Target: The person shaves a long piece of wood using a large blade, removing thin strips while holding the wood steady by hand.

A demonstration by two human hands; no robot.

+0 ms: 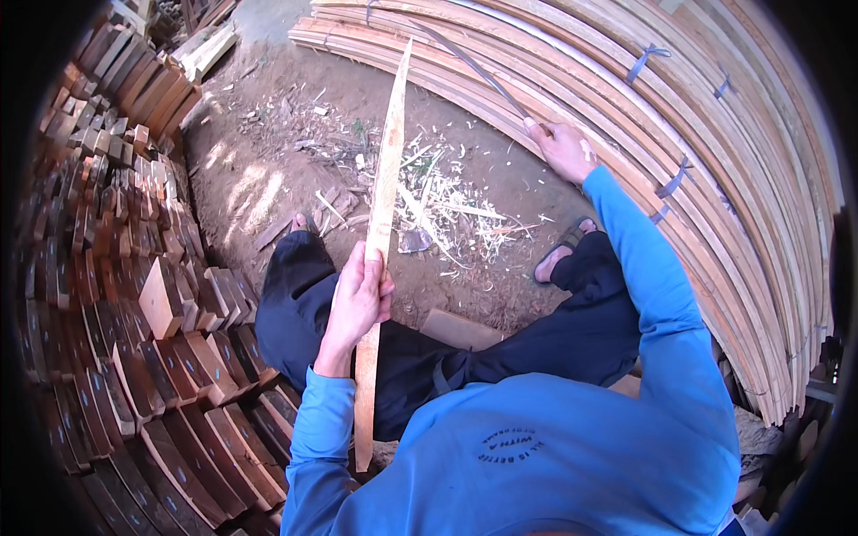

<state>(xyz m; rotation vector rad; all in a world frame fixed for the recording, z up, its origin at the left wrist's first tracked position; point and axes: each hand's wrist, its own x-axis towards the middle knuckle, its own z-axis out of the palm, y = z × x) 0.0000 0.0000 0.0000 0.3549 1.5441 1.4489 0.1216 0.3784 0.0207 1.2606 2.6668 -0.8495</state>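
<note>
Long tapered wooden slat (382, 205) runs near-vertical through frame centre, pointed tip up at 12 o'clock, butt end down at 6 o'clock past the seated person's lap. Left hand (357, 299) wrapped round the slat about mid-length, fingers closed tight on it, thumb on the near face. Right hand (563, 147) out at 2 o'clock from the slat, fist closed on the handle of a long thin curved blade (474, 67); blade raised, pointing toward 11 o'clock, its far end close to the slat tip but apart from it, as far as can be told. Judgement: shaving or trimming stroke in hand. To do it well, hold the slat firm, butt braced, left fingers kept below the cut zone, strokes going away from the body along the grain, shallow, so the taper stays even. Pile of pale wood shavings (438, 201) on the dirt ground (259, 179) at 3 o'clock of the slat, between the sandalled feet. Bundled curved slats (715, 161) stacked from 12 to 4 o'clock behind the right hand. Stacked dark wood blocks (116, 268) fill 7 to 11 o'clock.
</note>
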